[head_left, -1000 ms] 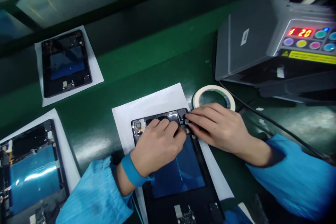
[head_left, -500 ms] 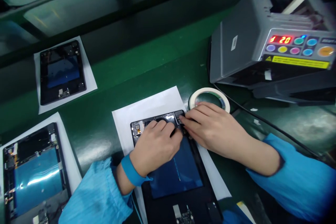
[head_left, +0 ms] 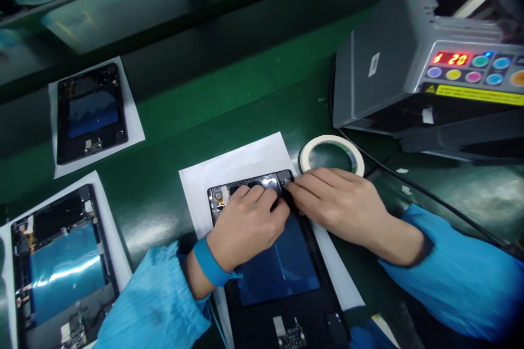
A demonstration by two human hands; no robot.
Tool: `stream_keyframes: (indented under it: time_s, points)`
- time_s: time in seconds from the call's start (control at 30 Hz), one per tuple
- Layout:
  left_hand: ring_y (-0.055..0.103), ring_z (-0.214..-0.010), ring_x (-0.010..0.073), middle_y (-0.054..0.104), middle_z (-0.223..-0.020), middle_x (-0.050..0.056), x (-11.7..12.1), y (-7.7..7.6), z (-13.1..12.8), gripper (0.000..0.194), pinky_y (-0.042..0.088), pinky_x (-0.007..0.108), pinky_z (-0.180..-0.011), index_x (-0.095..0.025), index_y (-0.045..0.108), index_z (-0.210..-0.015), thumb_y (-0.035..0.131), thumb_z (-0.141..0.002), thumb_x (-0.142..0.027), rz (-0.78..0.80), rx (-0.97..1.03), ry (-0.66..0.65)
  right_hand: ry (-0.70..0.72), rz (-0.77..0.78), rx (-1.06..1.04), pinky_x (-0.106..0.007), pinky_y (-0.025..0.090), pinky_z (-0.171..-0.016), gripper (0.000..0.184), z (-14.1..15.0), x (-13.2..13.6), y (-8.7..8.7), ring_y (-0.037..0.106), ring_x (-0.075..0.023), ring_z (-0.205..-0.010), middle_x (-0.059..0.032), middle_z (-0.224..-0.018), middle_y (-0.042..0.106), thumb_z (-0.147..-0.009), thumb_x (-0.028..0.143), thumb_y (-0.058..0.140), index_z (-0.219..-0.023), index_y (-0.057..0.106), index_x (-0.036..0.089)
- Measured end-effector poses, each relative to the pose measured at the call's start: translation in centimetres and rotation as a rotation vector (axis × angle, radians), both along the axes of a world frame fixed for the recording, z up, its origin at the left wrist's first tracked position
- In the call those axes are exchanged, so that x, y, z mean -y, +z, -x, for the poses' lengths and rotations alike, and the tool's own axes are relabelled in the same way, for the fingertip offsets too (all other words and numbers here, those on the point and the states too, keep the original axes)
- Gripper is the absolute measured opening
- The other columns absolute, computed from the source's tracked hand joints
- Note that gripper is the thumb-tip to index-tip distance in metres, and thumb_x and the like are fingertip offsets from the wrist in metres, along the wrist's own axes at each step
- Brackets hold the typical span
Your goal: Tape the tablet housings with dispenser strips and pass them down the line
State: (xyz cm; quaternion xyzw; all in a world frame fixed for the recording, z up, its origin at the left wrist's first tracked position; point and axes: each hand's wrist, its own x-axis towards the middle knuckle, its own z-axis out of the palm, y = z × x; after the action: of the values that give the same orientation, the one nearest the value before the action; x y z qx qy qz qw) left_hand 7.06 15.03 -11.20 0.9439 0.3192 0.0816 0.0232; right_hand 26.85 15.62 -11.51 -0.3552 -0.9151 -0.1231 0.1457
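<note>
An opened tablet (head_left: 327, 262) lies on a white paper sheet (head_left: 245, 152) in front of me, its inner parts and blue-filmed middle showing. My left hand (head_left: 251, 223), with a blue wrist strap (head_left: 210, 262), rests over the tablet's upper part. Its fingers are curled and the thumb bent in; whatever they grip is hidden. At the tablet's top right corner, my right hand (head_left: 335, 202) has its thumb and fingers pinched together on something too small to name. A roll of cream tape (head_left: 311, 150) lies just behind the right hand, partly covered by it.
A grey tape dispenser (head_left: 380, 65) with a lit red display stands at the right, its black cable (head_left: 429, 191) crossing the green bench. Another opened tablet (head_left: 67, 272) lies at lower left on paper, and a further tablet (head_left: 92, 114) sits behind it.
The view has shifted slightly. My right hand's fingers have drawn a little closer together at the tablet's corner, and the left hand keeps its place over the tablet.
</note>
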Motion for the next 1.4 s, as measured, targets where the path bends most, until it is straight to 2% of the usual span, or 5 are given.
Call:
stream_keyframes:
  time_s: [0.2, 0.3, 0.5, 0.97, 1.4]
  points:
    - [0.052, -0.072, 0.0192, 0.054, -0.075, 0.002, 0.1, -0.2, 0.1, 0.012, 0.037, 0.033, -0.061, -0.017, 0.06, -0.09, 0.05, -0.092, -0.024, 0.02, 0.017, -0.005, 0.002, -0.041, -0.201, -0.026, 0.046, -0.066, 0.006, -1.1, 0.3, -0.1, 0.06, -0.0137, -0.076, -0.002, -0.08, 0.068, -0.081, 0.013, 0.067, -0.086, 0.064, 0.015]
    - [0.052, -0.071, 0.0192, 0.052, -0.074, 0.002, 0.1, -0.2, 0.0, 0.013, 0.036, 0.033, -0.061, -0.017, 0.06, -0.09, 0.049, -0.092, -0.024, 0.024, 0.004, -0.003, 0.045, -0.081, -0.115, -0.028, 0.047, -0.066, 0.009, -1.0, 0.8, -0.3, 0.061, -0.0155, -0.078, -0.0035, -0.082, 0.069, -0.082, 0.013, 0.065, -0.091, 0.066, 0.014]
    - [0.051, -0.07, 0.019, 0.052, -0.074, 0.002, 0.0, -0.1, 0.0, 0.012, 0.035, 0.034, -0.06, -0.017, 0.06, -0.09, 0.049, -0.092, -0.023, 0.006, 0.006, 0.0, 0.026, -0.008, -0.074, -0.028, 0.045, -0.063, 0.009, -0.9, 1.3, -1.1, 0.06, -0.0157, -0.08, -0.0044, -0.083, 0.068, -0.085, 0.013, 0.061, -0.092, 0.066, 0.012]
    - [0.05, -0.07, 0.0193, 0.053, -0.074, 0.002, 0.0, 0.3, 0.0, 0.016, 0.036, 0.034, -0.061, -0.017, 0.062, -0.092, 0.048, -0.093, -0.026, 0.009, -0.001, 0.004, 0.027, 0.093, -0.132, -0.027, 0.04, -0.06, 0.015, -0.9, 0.7, -0.5, 0.055, -0.0131, -0.073, -0.0027, -0.081, 0.065, -0.09, 0.015, 0.054, -0.084, 0.068, 0.015]
    - [0.049, -0.069, 0.0193, 0.052, -0.074, 0.002, 0.0, 0.2, 0.1, 0.017, 0.037, 0.034, -0.06, -0.017, 0.063, -0.092, 0.048, -0.093, -0.025, 0.03, 0.002, 0.003, -0.014, 0.119, -0.019, -0.03, 0.04, -0.061, 0.016, -0.5, 1.2, -0.3, 0.053, -0.016, -0.072, -0.0035, -0.073, 0.059, -0.088, 0.014, 0.053, -0.09, 0.069, 0.014]
